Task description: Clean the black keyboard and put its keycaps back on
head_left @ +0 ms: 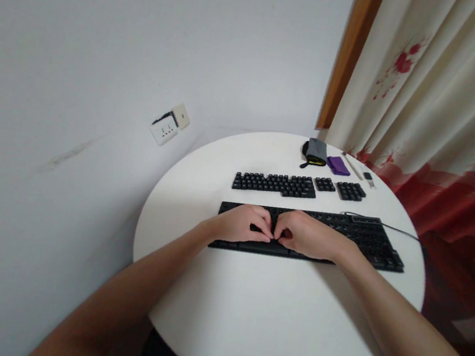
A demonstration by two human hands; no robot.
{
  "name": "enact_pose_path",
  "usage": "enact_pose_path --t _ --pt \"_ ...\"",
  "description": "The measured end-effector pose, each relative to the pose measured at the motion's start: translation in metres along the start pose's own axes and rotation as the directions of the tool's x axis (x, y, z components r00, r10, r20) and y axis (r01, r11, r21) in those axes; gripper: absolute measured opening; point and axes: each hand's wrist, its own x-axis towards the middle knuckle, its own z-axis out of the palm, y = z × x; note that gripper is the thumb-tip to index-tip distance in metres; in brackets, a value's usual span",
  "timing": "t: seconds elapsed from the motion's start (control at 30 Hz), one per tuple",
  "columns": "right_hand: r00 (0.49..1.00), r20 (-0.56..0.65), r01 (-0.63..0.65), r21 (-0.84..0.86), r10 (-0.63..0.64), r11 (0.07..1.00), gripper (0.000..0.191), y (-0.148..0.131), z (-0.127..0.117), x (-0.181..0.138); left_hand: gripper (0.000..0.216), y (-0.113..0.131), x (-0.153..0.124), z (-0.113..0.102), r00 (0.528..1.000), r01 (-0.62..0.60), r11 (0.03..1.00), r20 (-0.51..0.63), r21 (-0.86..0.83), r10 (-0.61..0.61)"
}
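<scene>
A black keyboard (376,244) lies on a round white table (263,311), many of its keys apparently off. My left hand (245,224) is over its left half, thumb and fingers drawn together in a pinch. Close beside it, my right hand (311,235) is pinched too, the fingertips of both nearly meeting low over the keyboard. Whatever is between the fingertips is too small to make out. Behind the keyboard, loose black keycaps stand in a large block (274,184), a small block (325,184) and a number-pad block (350,191).
At the table's back right are a grey folded cloth or pouch (316,152), a purple cloth (338,165), a slim pale tool (354,167) and a small dark-topped object (368,179). A cable (402,231) runs off the right edge. Wall and curtain (410,108) border the table.
</scene>
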Motion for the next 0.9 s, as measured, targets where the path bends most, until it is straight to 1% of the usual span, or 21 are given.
enact_pose_path --t 0.17,0.3,0.4,0.5,0.6,0.7,0.8,0.9 --pt "0.997 -0.006 -0.08 0.009 0.08 0.997 0.018 0.001 -0.001 0.001 0.012 0.002 0.0 -0.001 1.0 0.018 0.999 0.004 0.03 -0.018" --pt "0.998 -0.015 -0.068 -0.045 0.067 0.997 0.015 0.004 -0.001 0.002 0.013 0.004 -0.001 -0.001 0.999 0.031 0.992 -0.007 0.124 -0.031" --pt "0.998 -0.009 -0.057 -0.087 0.056 0.995 0.015 0.004 -0.003 0.001 0.014 0.005 -0.001 -0.001 0.999 0.036 0.986 0.001 0.164 -0.036" --pt "0.997 0.068 -0.025 -0.092 0.031 0.995 0.02 0.002 -0.007 -0.004 0.016 0.006 -0.002 -0.002 0.999 0.028 0.979 0.027 0.203 -0.035" --pt "0.988 0.155 -0.014 -0.06 0.023 0.998 0.033 -0.002 -0.011 -0.011 0.017 0.008 -0.003 -0.003 0.999 0.004 0.964 0.048 0.266 -0.017" --pt "0.986 0.152 -0.053 -0.099 0.068 0.994 0.039 -0.007 -0.011 -0.016 0.019 0.008 -0.003 -0.005 0.998 -0.017 0.95 0.062 0.313 -0.003" --pt "0.984 0.136 -0.093 -0.174 0.117 0.98 0.037 -0.011 -0.009 -0.018 0.02 0.008 -0.002 -0.006 0.997 -0.021 0.952 0.076 0.306 -0.002" --pt "0.978 0.121 -0.147 -0.193 0.172 0.97 0.034 -0.014 -0.008 -0.018 0.021 0.007 -0.001 -0.006 0.996 -0.013 0.959 0.084 0.282 -0.012"
